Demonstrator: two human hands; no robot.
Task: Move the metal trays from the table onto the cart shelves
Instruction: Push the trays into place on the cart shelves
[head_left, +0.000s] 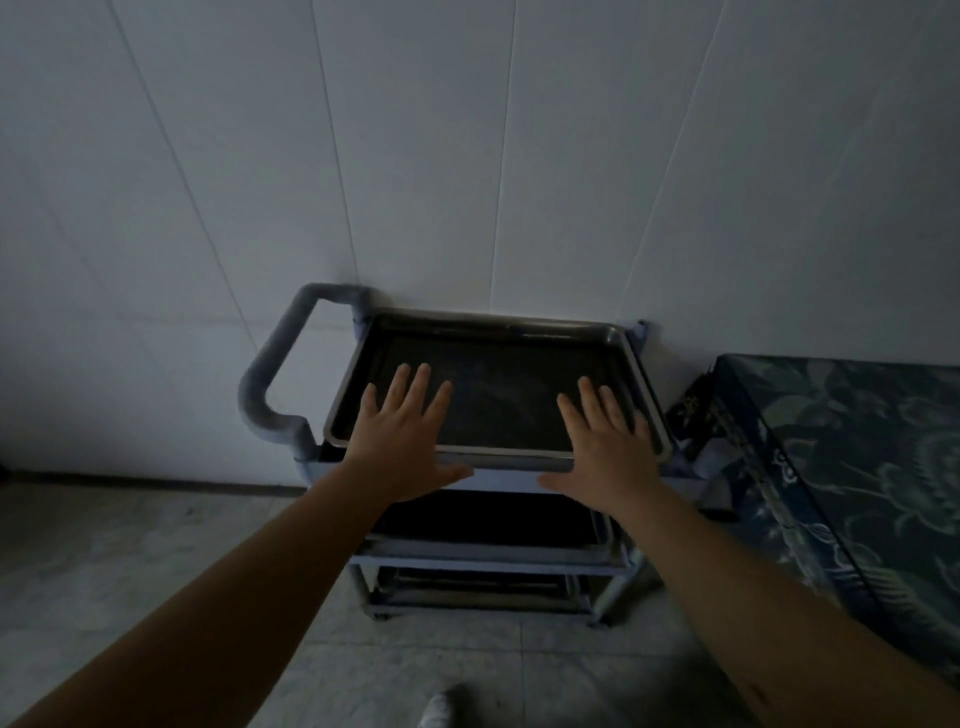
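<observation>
Hands, left (402, 434) and right (605, 444), spread flat over tray (498, 338) rim.

- A pale wall of wide smooth panels (441, 156), split by thin seams, fills the upper part of the view.
- A dark baseboard strip (156, 480) runs along the wall's foot at the left.
- A floor of grey stone-look tiles (130, 561) lies below, dimly lit.
- A white shoe tip (440, 711) shows at the bottom edge, on the floor tiles.
</observation>
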